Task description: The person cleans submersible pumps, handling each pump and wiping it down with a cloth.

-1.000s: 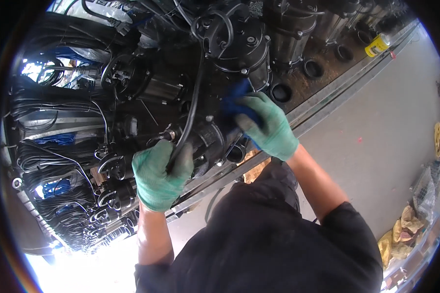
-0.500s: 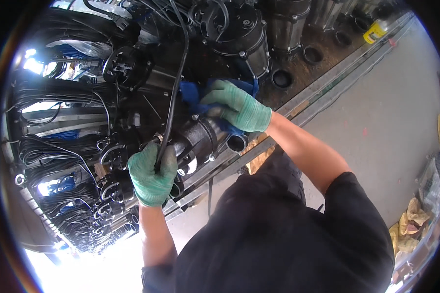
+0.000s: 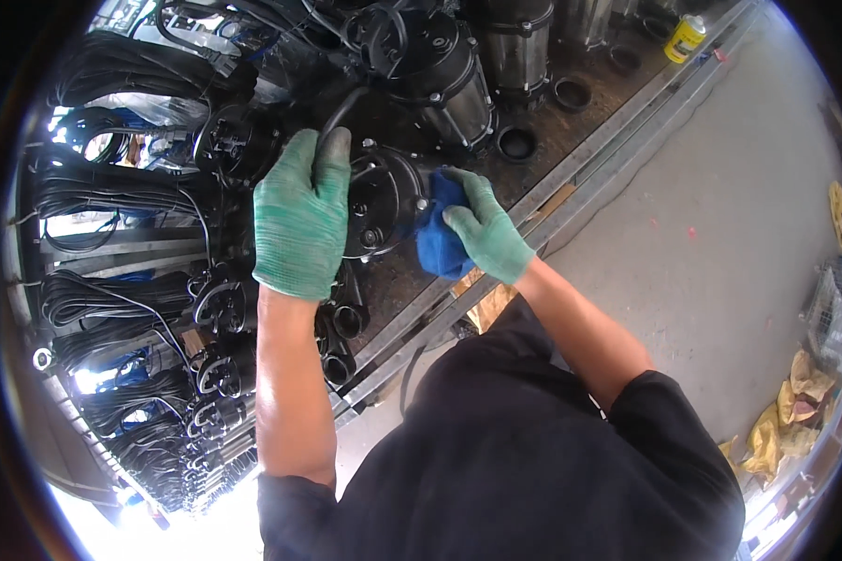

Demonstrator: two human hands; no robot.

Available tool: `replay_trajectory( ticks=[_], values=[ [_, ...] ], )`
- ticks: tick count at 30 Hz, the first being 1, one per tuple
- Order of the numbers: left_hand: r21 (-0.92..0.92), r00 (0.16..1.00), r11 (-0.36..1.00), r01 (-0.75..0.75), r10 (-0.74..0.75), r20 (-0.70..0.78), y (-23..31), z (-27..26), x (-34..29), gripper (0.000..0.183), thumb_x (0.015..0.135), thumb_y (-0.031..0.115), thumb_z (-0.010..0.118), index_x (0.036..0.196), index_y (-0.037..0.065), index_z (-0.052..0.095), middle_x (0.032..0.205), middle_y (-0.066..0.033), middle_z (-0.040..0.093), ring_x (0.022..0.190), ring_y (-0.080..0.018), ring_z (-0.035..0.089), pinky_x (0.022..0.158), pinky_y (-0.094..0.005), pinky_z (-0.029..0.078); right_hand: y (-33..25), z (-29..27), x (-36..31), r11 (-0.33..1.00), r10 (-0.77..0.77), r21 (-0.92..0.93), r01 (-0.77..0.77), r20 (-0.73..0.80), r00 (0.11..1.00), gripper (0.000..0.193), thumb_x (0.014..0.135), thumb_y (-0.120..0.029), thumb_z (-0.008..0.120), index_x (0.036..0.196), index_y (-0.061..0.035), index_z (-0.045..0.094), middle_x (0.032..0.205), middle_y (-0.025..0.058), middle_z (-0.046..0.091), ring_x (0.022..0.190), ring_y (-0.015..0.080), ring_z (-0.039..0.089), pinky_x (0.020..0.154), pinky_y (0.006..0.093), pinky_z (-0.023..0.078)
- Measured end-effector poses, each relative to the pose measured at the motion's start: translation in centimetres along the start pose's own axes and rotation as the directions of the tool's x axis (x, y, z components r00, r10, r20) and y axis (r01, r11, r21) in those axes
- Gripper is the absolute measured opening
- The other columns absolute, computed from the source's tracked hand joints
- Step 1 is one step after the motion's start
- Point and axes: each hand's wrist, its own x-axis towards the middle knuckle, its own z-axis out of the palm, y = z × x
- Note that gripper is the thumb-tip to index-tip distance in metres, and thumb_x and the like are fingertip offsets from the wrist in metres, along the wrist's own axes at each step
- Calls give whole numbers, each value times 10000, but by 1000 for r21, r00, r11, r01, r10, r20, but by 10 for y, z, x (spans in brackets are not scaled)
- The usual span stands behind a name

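Observation:
A black pump [image 3: 381, 208] stands on the bench with its round, bolted top facing up. My left hand [image 3: 299, 222], in a green knitted glove, is closed round the thick black cable [image 3: 343, 109] beside that top. In my gloved right hand [image 3: 486, 232] is a blue cloth [image 3: 442, 245], bunched between thumb and fingers against the pump's right side. The pump's lower body is mostly hidden under its top and the cloth.
Another pump [image 3: 437, 79] stands just beyond, with a round black outlet [image 3: 516, 143] beside it. Coiled black cables [image 3: 126, 182] and more pumps fill the left. A metal rail [image 3: 589, 173] edges the bench; a yellow can [image 3: 685, 39] stands at its far end.
The pump has gone from lying tilted to upright. My left hand has moved up and away along with the cable; my right hand and the cloth have shifted nearer, to the pump's side.

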Motion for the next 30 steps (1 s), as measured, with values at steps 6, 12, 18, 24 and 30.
replay_trajectory(
  ticks=[6, 12, 18, 24, 30],
  values=[
    [-301, 964, 926, 229, -173, 202, 14, -17, -7, 225, 1105, 255, 615, 1040, 43, 649, 715, 20, 565, 599, -64, 499, 554, -242, 437, -41, 14, -18, 875, -432, -226, 427, 32, 901, 657, 965, -105, 721, 1545, -9, 428, 1438, 235, 458, 1357, 431, 474, 1181, 448, 375],
    [-154, 996, 986, -69, 61, -60, -24, -10, -5, 212, 1089, 243, 626, 1036, 38, 632, 762, -124, 639, 659, -267, 622, 599, -380, 486, -91, 45, -18, 919, -366, -205, 337, -126, 922, 695, 838, -127, 857, 1439, -27, 523, 1343, 217, 617, 1209, 410, 624, 1084, 473, 476],
    [-54, 992, 990, -130, 130, -3, -40, -6, 52, 257, 1086, 258, 593, 1120, 8, 641, 951, -269, 705, 904, -493, 673, 788, -509, 532, -131, 48, 59, 466, -564, -737, 489, 178, 806, 446, 821, -225, 829, 1216, -51, 720, 1152, 151, 693, 1083, 416, 644, 975, 489, 529],
    [-209, 983, 970, -122, 147, 110, -84, -7, 62, 329, 1101, 247, 593, 1303, -6, 652, 999, -163, 741, 884, -281, 709, 817, -369, 571, -129, 40, 47, 498, -403, -673, 547, 379, 833, 419, 794, -149, 795, 1206, -107, 729, 1134, 143, 690, 1044, 386, 686, 906, 469, 581],
    [-444, 967, 870, -217, 255, 27, -93, 9, 60, 306, 1123, 186, 566, 1338, -22, 627, 1223, -96, 740, 1041, -164, 695, 926, -311, 566, -100, 15, 26, 907, -270, -366, 207, -129, 954, 458, 864, -55, 698, 1314, 3, 645, 1162, 154, 779, 1037, 213, 755, 971, 344, 577]
  ],
)
